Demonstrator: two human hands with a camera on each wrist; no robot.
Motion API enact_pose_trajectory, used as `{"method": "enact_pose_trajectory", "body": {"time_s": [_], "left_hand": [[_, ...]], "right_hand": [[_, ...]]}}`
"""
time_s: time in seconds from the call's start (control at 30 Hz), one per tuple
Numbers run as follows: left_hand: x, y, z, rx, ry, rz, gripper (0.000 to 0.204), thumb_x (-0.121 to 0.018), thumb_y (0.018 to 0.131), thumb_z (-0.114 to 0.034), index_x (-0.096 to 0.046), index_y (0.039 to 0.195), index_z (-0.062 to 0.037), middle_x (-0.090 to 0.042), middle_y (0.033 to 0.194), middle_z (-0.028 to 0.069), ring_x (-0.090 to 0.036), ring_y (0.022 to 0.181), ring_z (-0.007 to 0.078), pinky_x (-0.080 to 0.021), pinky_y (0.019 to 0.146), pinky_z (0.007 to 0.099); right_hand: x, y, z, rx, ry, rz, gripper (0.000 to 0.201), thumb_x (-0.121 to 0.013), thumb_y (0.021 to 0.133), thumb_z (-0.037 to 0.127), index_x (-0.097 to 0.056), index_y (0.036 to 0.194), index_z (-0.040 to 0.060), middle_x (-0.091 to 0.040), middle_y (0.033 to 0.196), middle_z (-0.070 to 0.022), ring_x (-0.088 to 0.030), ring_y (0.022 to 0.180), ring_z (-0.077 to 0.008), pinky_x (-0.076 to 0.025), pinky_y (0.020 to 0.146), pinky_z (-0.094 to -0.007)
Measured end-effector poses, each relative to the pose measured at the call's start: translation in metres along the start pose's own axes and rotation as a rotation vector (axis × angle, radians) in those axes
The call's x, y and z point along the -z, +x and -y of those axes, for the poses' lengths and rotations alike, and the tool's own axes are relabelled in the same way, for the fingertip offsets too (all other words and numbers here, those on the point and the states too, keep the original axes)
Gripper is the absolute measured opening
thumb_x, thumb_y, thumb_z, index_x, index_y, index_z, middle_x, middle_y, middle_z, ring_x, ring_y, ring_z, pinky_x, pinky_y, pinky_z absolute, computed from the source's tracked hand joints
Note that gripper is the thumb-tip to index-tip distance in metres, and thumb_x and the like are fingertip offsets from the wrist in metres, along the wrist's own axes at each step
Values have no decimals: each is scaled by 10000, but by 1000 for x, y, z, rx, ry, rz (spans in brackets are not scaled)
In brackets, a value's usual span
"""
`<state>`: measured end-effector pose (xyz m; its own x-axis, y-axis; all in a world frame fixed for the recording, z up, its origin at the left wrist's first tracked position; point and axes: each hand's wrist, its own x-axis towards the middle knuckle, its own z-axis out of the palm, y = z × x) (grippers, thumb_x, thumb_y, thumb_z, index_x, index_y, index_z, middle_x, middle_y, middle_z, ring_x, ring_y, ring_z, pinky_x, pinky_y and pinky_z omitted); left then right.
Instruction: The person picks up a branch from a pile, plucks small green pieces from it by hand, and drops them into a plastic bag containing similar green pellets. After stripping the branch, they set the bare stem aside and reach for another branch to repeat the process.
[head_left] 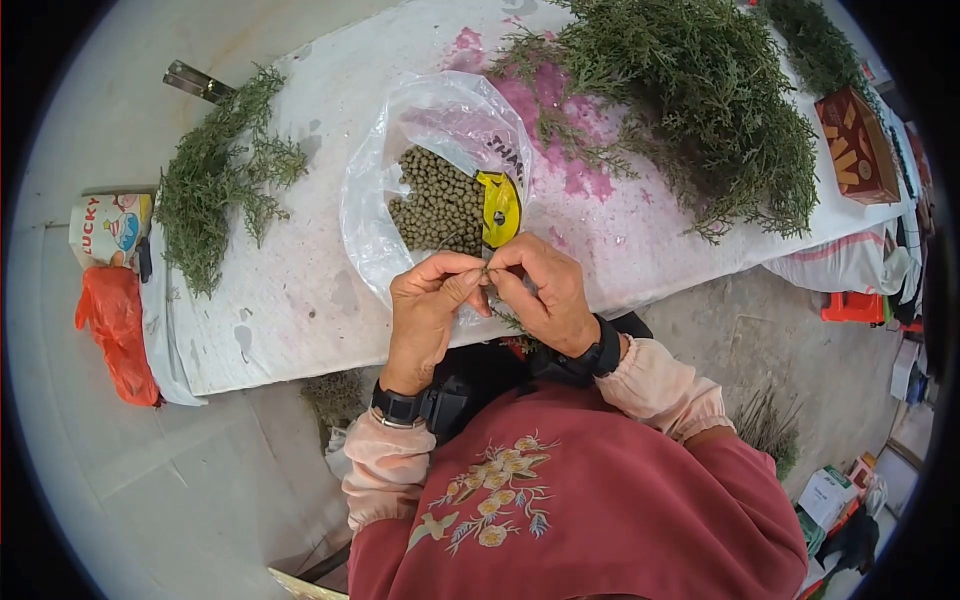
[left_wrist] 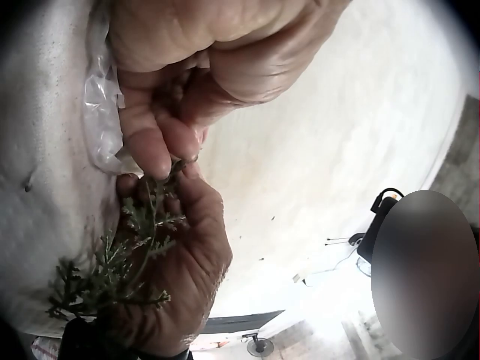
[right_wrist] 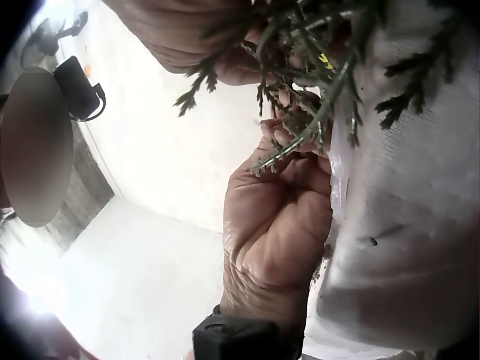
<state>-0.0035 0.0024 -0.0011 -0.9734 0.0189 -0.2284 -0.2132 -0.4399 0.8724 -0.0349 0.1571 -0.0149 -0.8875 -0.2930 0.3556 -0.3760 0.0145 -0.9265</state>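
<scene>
A small green evergreen sprig (left_wrist: 112, 270) hangs from the meeting fingertips of both hands, over the edge of an open plastic bag (head_left: 365, 215). My left hand (head_left: 425, 310) pinches the sprig's stem end between thumb and fingers. Right against it, my right hand (head_left: 545, 295) pinches the same sprig, whose leafy part (right_wrist: 330, 112) trails past the palm. What sits exactly between the fingertips is hidden by them. Many small round greenish-brown balls (head_left: 440, 200) fill the middle of the bag, beside a yellow label (head_left: 500, 208).
A big heap of evergreen branches (head_left: 690, 100) covers the back right of the white-covered table (head_left: 290, 340). More branches (head_left: 215, 185) lie at its left end. A brown box (head_left: 857, 148) stands far right; a red plastic bag (head_left: 115, 330) hangs by the left edge.
</scene>
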Motion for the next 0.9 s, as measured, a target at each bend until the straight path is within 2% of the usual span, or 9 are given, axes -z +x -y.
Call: {"method": "enact_pose_trajectory", "body": {"time_s": [0.4, 0.47, 0.53, 0.6, 0.63, 0.7, 0.73, 0.8, 0.9], "left_hand": [[1, 2, 6, -31, 110, -17, 110, -573, 831, 6, -620, 925, 39, -622, 750, 84, -572, 605, 137, -501, 568, 276], [1, 1, 2, 6, 72, -5, 137, -566, 826, 17, -620, 949, 39, -627, 761, 83, -576, 616, 132, -505, 562, 276], [1, -1, -6, 37, 36, 52, 172, -582, 829, -7, -614, 994, 34, -634, 794, 88, -578, 623, 122, -506, 557, 274], [0, -4, -13, -13, -54, 85, 209, -595, 837, -44, -607, 1037, 15, -639, 832, 93, -578, 620, 110, -503, 541, 262], [0, -8, -19, -47, -55, 60, 209, -595, 837, -44, -607, 1037, 15, -639, 832, 93, -578, 620, 110, -503, 541, 262], [-15, -21, -41, 18, 13, 172, 220, -624, 831, -83, -607, 1035, -1, -633, 829, 70, -572, 611, 89, -485, 521, 233], [-17, -25, -42, 5, 13, 168, 220, -624, 831, -83, -607, 1035, -1, -633, 829, 70, -572, 611, 89, -485, 521, 233], [-25, -33, -41, 9, 183, 274, 188, -644, 820, -96, -618, 987, -16, -626, 797, 42, -560, 598, 67, -463, 503, 208], [-19, -40, -51, 2, 271, 323, 151, -662, 808, -106, -624, 931, -27, -616, 761, 17, -547, 583, 47, -443, 490, 189]], "right_hand": [[0, -1, -1, 44, -74, -3, 17, -555, 812, 3, -557, 820, 17, -551, 757, -65, -523, 643, -144, -408, 574, -247], [3, 3, 5, -21, -12, 30, 25, -544, 832, 32, -567, 824, 28, -550, 751, -41, -514, 655, -117, -412, 583, -248], [12, 2, 12, -256, 6, 33, 39, -539, 839, 40, -576, 828, 29, -550, 770, -7, -501, 692, -87, -412, 616, -236], [26, 5, 25, -377, 131, -20, 46, -532, 842, 36, -578, 840, 28, -551, 795, 6, -484, 734, -69, -393, 663, -213], [28, 8, 34, -366, 225, -70, 51, -523, 851, 35, -571, 864, 22, -556, 827, -6, -479, 745, -69, -383, 680, -207], [24, 16, 53, -357, 317, -111, 60, -514, 860, 35, -564, 887, 17, -562, 859, -17, -473, 756, -69, -372, 697, -201], [17, 21, 64, -272, 330, -136, 67, -508, 867, 37, -557, 905, 13, -562, 883, -27, -474, 763, -69, -372, 701, -202], [6, 27, 79, -102, 354, -195, 85, -495, 881, 41, -543, 941, 5, -563, 931, -45, -477, 776, -68, -372, 709, -203], [0, 29, 80, -22, 293, -120, 97, -496, 892, 40, -533, 972, -1, -562, 985, -64, -506, 764, -86, -402, 705, -213]]}}
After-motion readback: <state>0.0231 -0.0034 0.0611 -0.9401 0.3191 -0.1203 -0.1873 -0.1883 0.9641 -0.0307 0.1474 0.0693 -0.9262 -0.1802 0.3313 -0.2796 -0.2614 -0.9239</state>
